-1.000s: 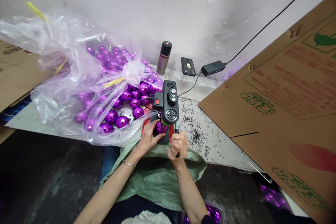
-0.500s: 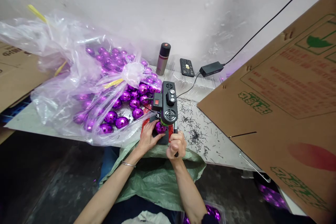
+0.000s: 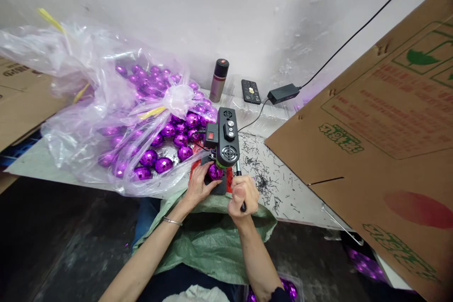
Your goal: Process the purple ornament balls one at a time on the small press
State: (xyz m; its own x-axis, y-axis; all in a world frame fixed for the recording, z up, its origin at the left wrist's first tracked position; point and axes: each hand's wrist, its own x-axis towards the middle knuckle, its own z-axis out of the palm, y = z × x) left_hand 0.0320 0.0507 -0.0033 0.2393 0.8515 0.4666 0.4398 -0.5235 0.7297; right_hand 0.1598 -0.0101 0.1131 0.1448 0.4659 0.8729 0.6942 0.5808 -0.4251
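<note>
A black bench press [image 3: 224, 125] with round vents and a red switch stands on the table. Under its head sits a shiny purple faceted ball [image 3: 215, 172], which my left hand [image 3: 197, 186] holds between thumb and fingers. My right hand [image 3: 245, 194] is wrapped round the black-gripped lever [image 3: 238, 167] on the press's right side. Left of the press, a clear plastic bag [image 3: 88, 118] lies over and around several more purple balls [image 3: 163, 165]. The underside of the held ball is hidden.
Small dark pin-like bits [image 3: 262, 182] litter the table right of the press. Behind stand a bottle [image 3: 218, 81], a phone [image 3: 251, 91] and a power adapter [image 3: 283, 94]. A large carton [image 3: 371, 165] blocks the right. Green woven sacking [image 3: 208, 250] hangs at the front edge.
My right hand has moved a little to the right, swinging the lever's handle outward. My left hand stays at the ball under the press.
</note>
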